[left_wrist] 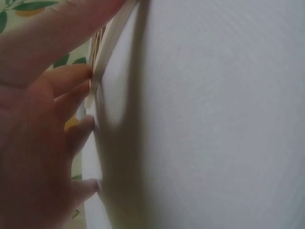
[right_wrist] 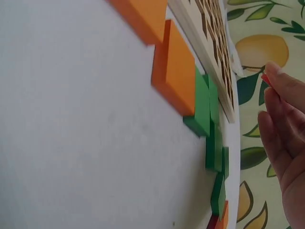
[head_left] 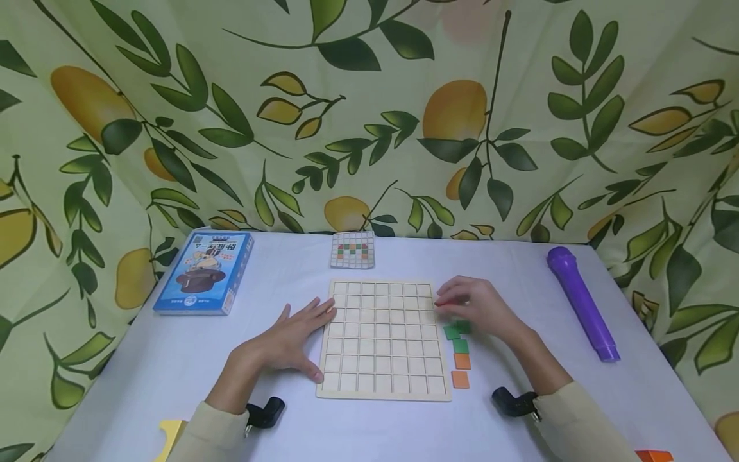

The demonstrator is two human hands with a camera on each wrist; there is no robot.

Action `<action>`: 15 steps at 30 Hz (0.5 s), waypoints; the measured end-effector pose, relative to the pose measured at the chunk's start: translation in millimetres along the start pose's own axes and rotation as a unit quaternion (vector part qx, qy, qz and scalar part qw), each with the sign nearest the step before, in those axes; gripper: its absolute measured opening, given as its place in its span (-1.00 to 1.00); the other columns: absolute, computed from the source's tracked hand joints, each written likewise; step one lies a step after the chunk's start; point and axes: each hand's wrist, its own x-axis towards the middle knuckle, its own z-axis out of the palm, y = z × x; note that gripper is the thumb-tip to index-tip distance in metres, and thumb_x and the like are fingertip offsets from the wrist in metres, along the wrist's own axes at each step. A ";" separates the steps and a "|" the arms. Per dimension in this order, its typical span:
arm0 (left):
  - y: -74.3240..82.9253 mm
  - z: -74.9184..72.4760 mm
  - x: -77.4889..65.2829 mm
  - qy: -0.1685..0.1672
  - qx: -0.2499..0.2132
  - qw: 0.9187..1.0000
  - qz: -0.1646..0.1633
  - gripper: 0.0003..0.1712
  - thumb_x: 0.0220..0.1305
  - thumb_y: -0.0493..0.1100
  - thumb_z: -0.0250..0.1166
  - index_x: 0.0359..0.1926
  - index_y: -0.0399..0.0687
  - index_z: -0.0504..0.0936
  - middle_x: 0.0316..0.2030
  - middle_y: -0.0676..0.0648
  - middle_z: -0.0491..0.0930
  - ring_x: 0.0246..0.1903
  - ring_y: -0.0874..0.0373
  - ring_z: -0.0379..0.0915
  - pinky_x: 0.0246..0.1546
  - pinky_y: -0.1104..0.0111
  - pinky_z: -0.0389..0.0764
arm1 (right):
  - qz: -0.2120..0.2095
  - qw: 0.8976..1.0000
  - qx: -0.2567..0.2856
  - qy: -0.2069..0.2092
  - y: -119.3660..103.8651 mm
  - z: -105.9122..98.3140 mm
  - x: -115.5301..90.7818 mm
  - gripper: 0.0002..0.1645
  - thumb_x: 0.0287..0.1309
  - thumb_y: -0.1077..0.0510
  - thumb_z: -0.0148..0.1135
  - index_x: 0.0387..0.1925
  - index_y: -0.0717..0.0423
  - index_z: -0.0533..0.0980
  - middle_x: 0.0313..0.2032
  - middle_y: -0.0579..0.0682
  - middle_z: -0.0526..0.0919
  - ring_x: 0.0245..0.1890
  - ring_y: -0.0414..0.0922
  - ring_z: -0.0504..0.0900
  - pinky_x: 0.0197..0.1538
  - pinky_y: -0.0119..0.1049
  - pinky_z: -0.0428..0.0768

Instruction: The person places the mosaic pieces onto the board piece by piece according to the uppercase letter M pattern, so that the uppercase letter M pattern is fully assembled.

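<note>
A pale wooden grid board (head_left: 383,396) lies flat in the middle of the table. My left hand (head_left: 277,346) is spread along its left side, thumb and fingertips at the edge. Just beyond the board's right edge, my right hand (head_left: 482,308) pinches a small red tile (right_wrist: 266,79) between thumb and fingers, raised above the table in the right wrist view. Under and beside that hand lie several green tiles (head_left: 460,346) and orange tiles (head_left: 460,379). Part of a dark red tile shows at the bottom of the right wrist view.
Behind the board lies a small pattern card (head_left: 353,259) with coloured squares. A blue box (head_left: 202,273) is at the back left, a purple tube (head_left: 583,305) at the right. Yellow (head_left: 170,439) and orange (head_left: 654,456) objects show at the front edge. A leaf-print curtain (head_left: 381,96) hangs behind.
</note>
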 end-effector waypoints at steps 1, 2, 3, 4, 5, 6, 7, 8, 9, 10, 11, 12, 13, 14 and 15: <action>0.2 -0.3 -0.2 0.000 -0.001 1.000 0.001 0.44 -0.34 0.26 0.71 0.58 0.04 0.19 0.66 0.04 -0.03 0.67 -0.12 -0.26 0.55 -0.41 -0.33 | -0.003 1.000 0.006 0.000 -1.7 1.1 0.8 -0.81 0.02 0.19 0.56 -0.25 -0.02 0.81 -0.17 -0.13 0.78 -0.08 -0.14 0.69 -0.03 -0.47 0.69; 0.2 -0.5 -0.1 0.000 -0.002 1.000 0.003 0.44 -0.33 0.25 0.71 0.58 0.03 0.19 0.66 0.03 -0.03 0.67 -0.13 -0.26 0.54 -0.41 -0.33 | -0.004 1.000 0.010 0.001 -3.3 2.5 1.7 -0.81 0.03 0.18 0.56 -0.25 -0.01 0.81 -0.17 -0.13 0.78 -0.07 -0.13 0.69 -0.01 -0.47 0.68; 0.3 -0.7 0.0 0.000 -0.002 1.000 0.004 0.44 -0.33 0.25 0.70 0.58 0.01 0.19 0.66 0.02 -0.03 0.67 -0.14 -0.25 0.54 -0.42 -0.33 | -0.007 1.000 0.014 0.001 -4.7 4.1 2.8 -0.81 0.02 0.18 0.56 -0.25 -0.01 0.81 -0.17 -0.13 0.78 -0.07 -0.13 0.69 -0.01 -0.47 0.67; 0.3 -0.8 0.1 -0.001 -0.001 1.000 0.002 0.44 -0.33 0.25 0.71 0.58 0.02 0.19 0.66 0.03 -0.03 0.67 -0.13 -0.26 0.54 -0.42 -0.33 | -0.007 1.000 0.017 0.001 -6.2 5.8 4.0 -0.81 0.03 0.18 0.56 -0.24 -0.01 0.81 -0.16 -0.13 0.77 -0.06 -0.13 0.69 0.00 -0.47 0.66; 0.4 -0.9 0.1 -0.001 -0.001 1.000 0.002 0.44 -0.33 0.25 0.71 0.58 0.02 0.19 0.66 0.03 -0.03 0.67 -0.13 -0.26 0.54 -0.41 -0.34 | -0.004 1.000 0.023 -0.002 -8.1 7.3 5.1 -0.81 0.04 0.18 0.56 -0.24 -0.01 0.81 -0.15 -0.13 0.77 -0.05 -0.12 0.68 -0.02 -0.48 0.64; 0.3 -0.9 0.2 -0.001 -0.001 1.000 0.001 0.44 -0.32 0.25 0.71 0.58 0.01 0.19 0.66 0.03 -0.03 0.67 -0.13 -0.26 0.54 -0.41 -0.33 | 0.000 1.000 0.030 -0.007 -9.6 8.8 6.3 -0.81 0.06 0.18 0.55 -0.22 -0.01 0.81 -0.14 -0.11 0.76 -0.03 -0.10 0.67 -0.04 -0.49 0.64; 0.0 -0.7 0.4 -0.001 0.000 1.000 0.001 0.44 -0.33 0.24 0.71 0.58 0.01 0.19 0.66 0.03 -0.03 0.67 -0.13 -0.26 0.54 -0.41 -0.33 | 0.004 0.999 0.038 -0.012 -11.3 10.3 7.5 -0.81 0.08 0.19 0.53 -0.21 0.00 0.80 -0.12 -0.09 0.76 -0.04 -0.10 0.69 -0.06 -0.47 0.67; -0.5 -0.4 0.7 -0.001 0.000 1.000 0.001 0.44 -0.33 0.24 0.71 0.58 0.01 0.19 0.66 0.03 -0.03 0.67 -0.13 -0.26 0.54 -0.41 -0.33 | 0.008 0.999 0.048 -0.018 -13.4 11.8 8.7 -0.81 0.10 0.19 0.52 -0.19 0.02 0.80 -0.09 -0.07 0.75 -0.04 -0.09 0.71 -0.06 -0.47 0.69; -0.7 -0.2 0.8 0.000 0.001 1.000 0.000 0.44 -0.33 0.24 0.71 0.58 0.01 0.19 0.66 0.03 -0.03 0.67 -0.13 -0.26 0.54 -0.42 -0.33 | 0.009 0.998 0.057 -0.023 -15.2 13.1 10.0 -0.81 0.12 0.20 0.50 -0.18 0.03 0.80 -0.08 -0.05 0.75 -0.04 -0.07 0.73 -0.06 -0.46 0.71; -0.9 0.0 0.9 0.000 0.001 1.000 0.000 0.44 -0.33 0.24 0.71 0.58 0.01 0.19 0.66 0.03 -0.03 0.67 -0.13 -0.26 0.54 -0.42 -0.33 | 0.009 0.997 0.065 -0.028 -17.0 14.4 11.2 -0.81 0.14 0.21 0.48 -0.17 0.05 0.79 -0.06 -0.03 0.75 -0.03 -0.06 0.74 -0.05 -0.45 0.74; -1.1 0.2 1.1 0.001 0.001 1.000 0.000 0.44 -0.34 0.24 0.71 0.58 0.01 0.19 0.66 0.03 -0.03 0.67 -0.13 -0.26 0.54 -0.42 -0.33 | 0.007 0.997 0.071 -0.031 -18.5 15.6 12.5 -0.81 0.16 0.22 0.47 -0.15 0.06 0.79 -0.05 -0.02 0.75 -0.04 -0.04 0.76 -0.06 -0.42 0.76; -1.5 0.5 1.4 0.001 0.001 1.000 0.000 0.44 -0.34 0.24 0.71 0.58 0.01 0.19 0.66 0.02 -0.03 0.67 -0.13 -0.26 0.54 -0.42 -0.34 | 0.001 0.997 0.072 -0.033 -19.7 16.9 13.9 -0.80 0.16 0.22 0.46 -0.15 0.07 0.79 -0.04 -0.02 0.76 -0.03 -0.05 0.76 -0.04 -0.39 0.77; -1.7 0.7 1.7 0.001 0.001 1.000 0.000 0.44 -0.34 0.24 0.71 0.58 0.01 0.20 0.66 0.03 -0.03 0.67 -0.13 -0.26 0.54 -0.42 -0.34 | -0.006 0.997 0.073 -0.034 -21.1 18.1 15.3 -0.80 0.16 0.23 0.46 -0.14 0.07 0.78 -0.04 -0.02 0.77 -0.04 -0.05 0.77 -0.02 -0.35 0.78; -1.8 0.8 1.9 0.002 0.000 1.000 0.000 0.44 -0.34 0.24 0.72 0.58 0.01 0.20 0.65 0.02 -0.03 0.67 -0.13 -0.25 0.54 -0.42 -0.34 | -0.013 0.997 0.074 -0.034 -22.5 19.3 16.8 -0.80 0.16 0.23 0.46 -0.14 0.07 0.79 -0.05 -0.03 0.77 -0.02 -0.05 0.76 0.01 -0.36 0.77; -1.5 0.6 1.8 0.003 0.001 1.000 0.000 0.44 -0.35 0.24 0.72 0.58 0.01 0.20 0.65 0.02 -0.03 0.67 -0.13 -0.25 0.54 -0.42 -0.34 | -0.018 0.997 0.071 -0.034 -23.5 20.6 18.4 -0.80 0.15 0.23 0.47 -0.15 0.07 0.79 -0.06 -0.05 0.78 0.00 -0.05 0.75 0.02 -0.37 0.76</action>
